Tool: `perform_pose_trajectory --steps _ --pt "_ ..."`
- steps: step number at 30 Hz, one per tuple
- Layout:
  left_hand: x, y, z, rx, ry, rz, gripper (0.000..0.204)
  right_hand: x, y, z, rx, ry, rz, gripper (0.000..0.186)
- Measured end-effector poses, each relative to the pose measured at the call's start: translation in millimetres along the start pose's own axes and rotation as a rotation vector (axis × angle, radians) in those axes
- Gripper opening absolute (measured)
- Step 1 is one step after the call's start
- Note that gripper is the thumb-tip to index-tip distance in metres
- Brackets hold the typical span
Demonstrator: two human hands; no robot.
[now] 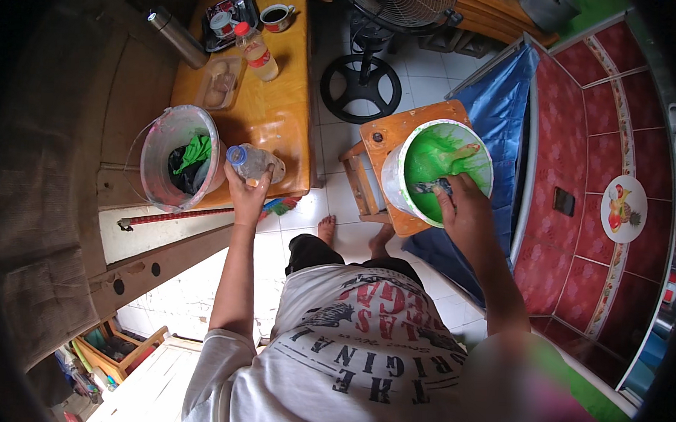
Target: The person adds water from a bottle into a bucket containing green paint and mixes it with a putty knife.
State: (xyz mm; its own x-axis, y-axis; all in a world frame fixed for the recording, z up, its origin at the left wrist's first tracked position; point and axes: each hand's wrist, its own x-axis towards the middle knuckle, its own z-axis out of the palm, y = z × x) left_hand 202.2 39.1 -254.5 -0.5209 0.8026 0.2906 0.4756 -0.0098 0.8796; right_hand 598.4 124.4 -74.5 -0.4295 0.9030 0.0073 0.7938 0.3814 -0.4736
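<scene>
My left hand is wrapped round a clear plastic bottle with a blue cap, tilted on its side by the orange table's near edge. My right hand reaches over the rim of a white bucket whose inside is coated with bright green paint. Pinched in its fingers is a small dark, mottled thing, its kind unclear. A green-smeared stick-like thing with a tan end leans inside the bucket. The bucket stands on a wooden stool.
Left of my left hand, a paint-stained bucket holds green and dark cloths. The orange table carries a red-capped bottle, a cup, a clear food box and a steel flask. A black fan stands ahead.
</scene>
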Motion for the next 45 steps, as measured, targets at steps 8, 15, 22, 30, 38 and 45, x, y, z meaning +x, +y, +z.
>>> perform_pose_trajectory --steps 8,15,22,30,38,45 --pt "5 0 7 -0.068 0.073 -0.020 0.081 10 4 7 -0.148 0.135 -0.220 0.026" --pt "7 0 11 -0.099 0.072 -0.072 0.092 -6 15 -4 -0.109 0.097 -0.070 0.026" --pt "9 4 8 -0.077 0.100 -0.025 0.088 11 8 12 -0.068 0.105 -0.064 0.025" --pt "17 0 6 -0.153 0.111 -0.079 0.079 0 19 -6 -0.024 0.107 -0.101 0.026" --pt "47 -5 13 -0.102 0.121 0.016 0.075 12 7 -1 -0.029 0.070 -0.014 0.029" --pt "57 -12 23 -0.230 0.078 -0.002 0.072 -1 12 -1 0.040 0.005 -0.004 0.027"
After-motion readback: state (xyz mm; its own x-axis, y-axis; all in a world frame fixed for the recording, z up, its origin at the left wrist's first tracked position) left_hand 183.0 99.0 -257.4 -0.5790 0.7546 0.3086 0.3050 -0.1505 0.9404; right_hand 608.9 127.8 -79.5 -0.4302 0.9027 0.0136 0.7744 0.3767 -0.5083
